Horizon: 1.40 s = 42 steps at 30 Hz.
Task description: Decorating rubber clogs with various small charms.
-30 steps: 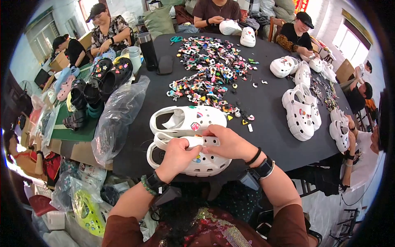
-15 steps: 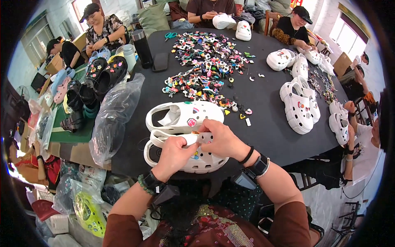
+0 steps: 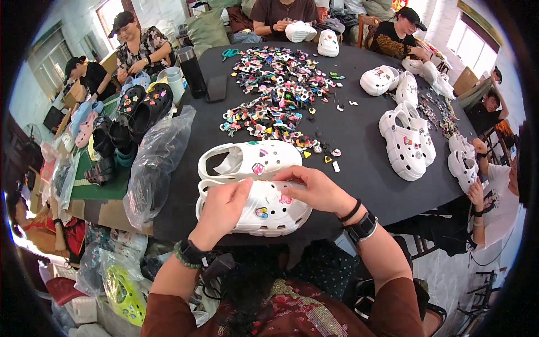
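Note:
Two white clogs lie side by side in front of me, both dotted with small shoe charms. The nearer white clog (image 3: 269, 222) has a pill-shaped charm (image 3: 261, 213) and a pink charm (image 3: 286, 199) on its upper. My left hand (image 3: 220, 210) is closed at its opening, thumb on the upper, other fingers partly hidden. Across its toe end curls my right hand (image 3: 314, 191), the thumb beside the pink charm and the fingers over the far side. Just beyond lies the other white clog (image 3: 281, 153), a red-and-white charm on it, untouched.
Loose charms (image 3: 275, 84) are heaped across the dark table (image 3: 359, 194). More white clogs (image 3: 401, 146) stand at right. A plastic bag (image 3: 157, 168), black clogs (image 3: 151, 109), a tall dark bottle (image 3: 192, 73) and a phone (image 3: 217, 89) are at left. Several people sit around.
My hands have drawn apart from their pinch at the upper's edge, the left thumb lifting. The pink charm and more of the near clog's upper now show. The view has shifted slightly.

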Tool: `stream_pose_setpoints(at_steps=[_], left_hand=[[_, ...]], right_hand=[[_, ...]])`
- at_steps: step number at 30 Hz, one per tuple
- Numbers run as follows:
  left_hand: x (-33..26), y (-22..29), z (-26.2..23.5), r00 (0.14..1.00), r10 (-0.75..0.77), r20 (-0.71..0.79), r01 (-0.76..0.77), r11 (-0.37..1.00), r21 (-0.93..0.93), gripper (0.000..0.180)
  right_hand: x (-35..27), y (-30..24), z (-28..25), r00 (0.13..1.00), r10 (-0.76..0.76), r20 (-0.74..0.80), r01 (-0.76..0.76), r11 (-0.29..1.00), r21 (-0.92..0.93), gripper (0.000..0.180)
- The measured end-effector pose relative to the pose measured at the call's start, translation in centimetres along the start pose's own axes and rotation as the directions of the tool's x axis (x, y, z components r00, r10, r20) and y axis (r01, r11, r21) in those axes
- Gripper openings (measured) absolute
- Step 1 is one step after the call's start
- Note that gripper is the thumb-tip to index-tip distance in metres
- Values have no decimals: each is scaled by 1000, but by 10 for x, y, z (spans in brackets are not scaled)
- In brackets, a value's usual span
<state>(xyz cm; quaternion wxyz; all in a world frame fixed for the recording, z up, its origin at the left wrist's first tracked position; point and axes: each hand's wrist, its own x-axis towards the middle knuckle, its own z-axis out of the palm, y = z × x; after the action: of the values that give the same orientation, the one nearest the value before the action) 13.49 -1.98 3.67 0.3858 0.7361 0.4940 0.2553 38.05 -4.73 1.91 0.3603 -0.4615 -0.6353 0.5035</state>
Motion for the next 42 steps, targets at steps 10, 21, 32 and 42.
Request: stream_pose_setpoints(at_steps=[10,21,32,42], left_hand=[[53,0,-25,920,266,-289,-256,964,72,36],[119,-3,-13,962,-229,151,240,969,-56,45],[102,-19,31,1000,7,3,-4,806,-592,12],[109,-24,30,998,-52,-20,34,861,-508,22]], right_hand=[[-41,2,9,967,-204,-149,103,858,-504,56],[-55,7,32,970,-133,-205,3,846,-534,83],[-62,12,40,958,-181,-223,24,823,-568,80],[-64,9,42,950,-190,-250,23,837,-547,76]])
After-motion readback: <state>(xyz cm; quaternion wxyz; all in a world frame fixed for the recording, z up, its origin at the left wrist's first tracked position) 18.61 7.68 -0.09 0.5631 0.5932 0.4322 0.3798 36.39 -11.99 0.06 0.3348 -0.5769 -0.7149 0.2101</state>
